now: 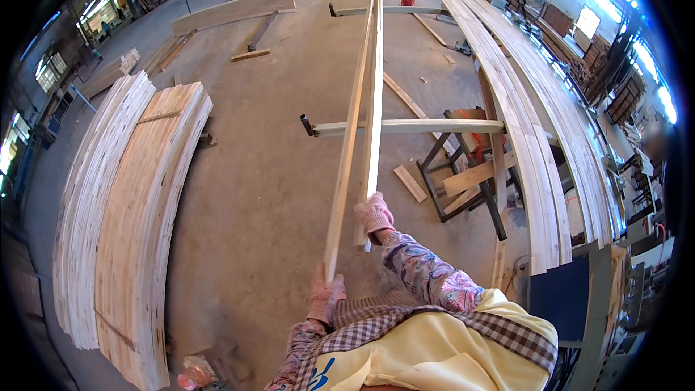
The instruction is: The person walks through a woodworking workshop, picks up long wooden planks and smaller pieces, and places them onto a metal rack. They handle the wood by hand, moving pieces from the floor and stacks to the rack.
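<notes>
My left hand (327,295), in a pink glove, is closed around the near end of a long thin wooden strip (346,163). Ahead of it and to the right, my right hand (374,213), gloved in pink too, grips a second long pale strip (374,116) a little short of its near end. The two strips run away from me, apart at my hands and meeting at their far ends. They pass over a wooden support arm (420,127) and a farther support arm (394,10); whether they touch these, I cannot tell.
Several long boards (499,65) lie side by side on the right, with a dark metal stand (434,192) near them. Stacked planks (145,174) stand at the left. A short wood offcut (410,184) lies on the floor, and a wide board (235,12) stands farther off.
</notes>
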`<state>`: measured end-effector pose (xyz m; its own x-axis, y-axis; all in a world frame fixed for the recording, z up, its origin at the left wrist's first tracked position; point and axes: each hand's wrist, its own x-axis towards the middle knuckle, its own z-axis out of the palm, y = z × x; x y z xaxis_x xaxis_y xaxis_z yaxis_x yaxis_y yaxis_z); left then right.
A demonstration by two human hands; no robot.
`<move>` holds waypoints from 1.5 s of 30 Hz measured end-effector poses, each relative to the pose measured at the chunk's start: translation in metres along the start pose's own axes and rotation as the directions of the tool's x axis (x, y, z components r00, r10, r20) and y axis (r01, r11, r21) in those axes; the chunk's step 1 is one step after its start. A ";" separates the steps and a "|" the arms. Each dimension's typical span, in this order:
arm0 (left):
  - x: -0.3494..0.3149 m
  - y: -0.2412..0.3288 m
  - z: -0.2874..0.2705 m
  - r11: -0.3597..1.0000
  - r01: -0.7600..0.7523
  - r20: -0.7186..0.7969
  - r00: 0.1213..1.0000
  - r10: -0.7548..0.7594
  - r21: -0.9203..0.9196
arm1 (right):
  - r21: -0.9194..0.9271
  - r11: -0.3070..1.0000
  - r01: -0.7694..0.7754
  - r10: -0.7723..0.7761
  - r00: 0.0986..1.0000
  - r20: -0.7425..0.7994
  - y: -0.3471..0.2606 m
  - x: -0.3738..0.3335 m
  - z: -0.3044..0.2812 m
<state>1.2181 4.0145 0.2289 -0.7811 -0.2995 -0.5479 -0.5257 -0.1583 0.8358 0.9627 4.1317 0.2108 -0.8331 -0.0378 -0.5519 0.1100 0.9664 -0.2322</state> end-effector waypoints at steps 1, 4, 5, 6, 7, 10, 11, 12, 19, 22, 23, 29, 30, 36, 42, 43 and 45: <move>0.009 -0.030 -0.007 0.965 0.080 0.180 0.983 -0.034 -0.251 | 0.025 0.999 0.025 -0.024 0.999 -0.048 -0.017 -0.015 0.012; 0.013 -0.055 -0.016 0.879 0.155 0.302 0.953 -0.013 -0.451 | 0.378 0.909 -0.173 0.202 0.979 -0.038 -0.085 -0.103 -0.038; 0.011 -0.054 -0.012 0.892 0.156 0.312 0.950 -0.018 -0.425 | 0.376 0.905 -0.199 0.221 0.975 -0.015 -0.078 -0.109 -0.041; 0.011 -0.052 -0.012 0.844 0.256 0.361 0.929 -0.081 -0.471 | 0.378 0.903 -0.206 0.227 0.974 -0.012 -0.069 -0.105 -0.039; 0.010 -0.050 -0.012 0.781 0.352 0.404 0.904 -0.141 -0.515 | 0.367 0.909 -0.196 0.221 0.975 -0.025 -0.069 -0.110 -0.041; 0.008 -0.046 -0.011 0.530 0.606 0.550 0.786 -0.283 -0.593 | 0.329 0.932 -0.150 0.180 0.982 -0.063 -0.063 -0.125 -0.047; 0.014 -0.044 -0.010 0.467 0.637 0.565 0.767 -0.305 -0.613 | 0.311 0.939 -0.149 0.178 0.982 -0.064 -0.064 -0.129 -0.046; 0.018 -0.044 -0.010 0.399 0.667 0.580 0.745 -0.331 -0.629 | 0.291 0.945 -0.149 0.175 0.982 -0.065 -0.067 -0.138 -0.046; 0.043 -0.037 -0.024 0.807 -0.337 0.186 0.941 0.281 0.484 | 0.226 0.952 0.206 -0.207 0.978 -0.023 -0.073 -0.131 -0.035; 0.056 -0.017 -0.061 0.753 -0.425 -0.016 0.866 0.499 0.502 | 0.231 0.845 0.482 -0.492 0.871 -0.019 -0.098 -0.129 -0.023; 0.060 -0.006 -0.079 0.725 -0.421 -0.066 0.840 0.538 0.545 | 0.214 0.824 0.524 -0.548 0.833 0.071 -0.115 -0.131 -0.026; 0.057 0.030 -0.113 0.945 -0.268 0.107 0.962 0.251 0.186 | 0.470 0.795 0.383 -0.314 0.923 -0.221 -0.134 -0.084 0.007; 0.056 0.021 -0.110 0.974 -0.223 0.101 0.971 0.218 0.037 | 0.417 0.861 0.292 -0.257 0.956 -0.138 -0.134 -0.077 0.003; 0.040 -0.018 -0.027 0.956 -0.263 -0.122 0.961 0.247 -0.133 | 0.214 0.951 0.225 -0.201 0.971 -0.128 -0.108 -0.071 -0.016; 0.055 -0.050 -0.014 0.880 -0.365 -0.223 0.871 0.438 0.303 | 0.913 0.405 0.055 -0.372 0.922 0.110 -0.090 -0.055 0.006; 0.061 -0.051 -0.034 0.950 -0.229 -0.232 0.932 0.277 0.214 | 0.898 0.432 0.084 -0.429 0.895 0.123 -0.104 -0.054 0.010; 0.067 -0.036 -0.072 0.969 -0.131 -0.257 0.949 0.184 0.208 | 0.881 0.437 0.181 -0.495 0.866 0.067 -0.129 -0.037 0.038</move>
<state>1.2084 3.9322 0.1646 -0.7510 -0.5550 -0.3578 -0.4773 0.0818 0.8749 1.0003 3.9985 0.2305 -0.7394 -0.5286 -0.4169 0.3748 0.1912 -0.9072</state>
